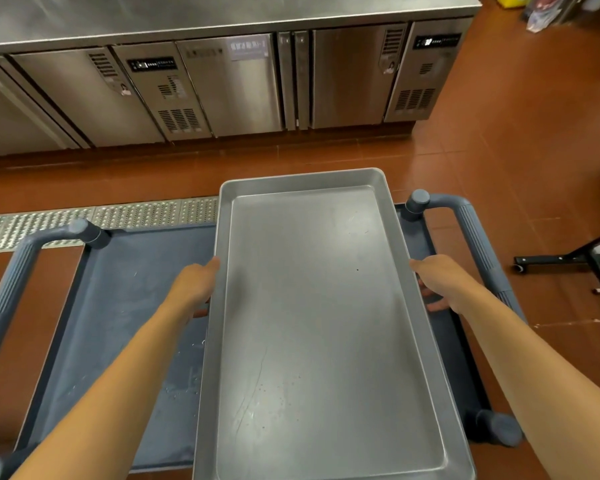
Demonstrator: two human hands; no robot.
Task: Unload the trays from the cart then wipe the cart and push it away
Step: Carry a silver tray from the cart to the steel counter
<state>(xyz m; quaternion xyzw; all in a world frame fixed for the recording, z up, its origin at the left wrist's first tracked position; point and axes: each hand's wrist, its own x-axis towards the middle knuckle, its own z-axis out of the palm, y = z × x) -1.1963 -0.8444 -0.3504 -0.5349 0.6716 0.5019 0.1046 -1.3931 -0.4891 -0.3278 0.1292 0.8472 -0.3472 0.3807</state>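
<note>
A row of stainless steel under-counter refrigerators is seen well beyond the grip. A perforated metal floor drain grate is laid nearer, leftward. A black wheeled stand is set to the right on red floor tiles.

Metal tray gripped at its long edges by left hand and right hand, fingers curled beneath (mostly hidden), grey cart below the fingers, steel cabinets beyond
</note>
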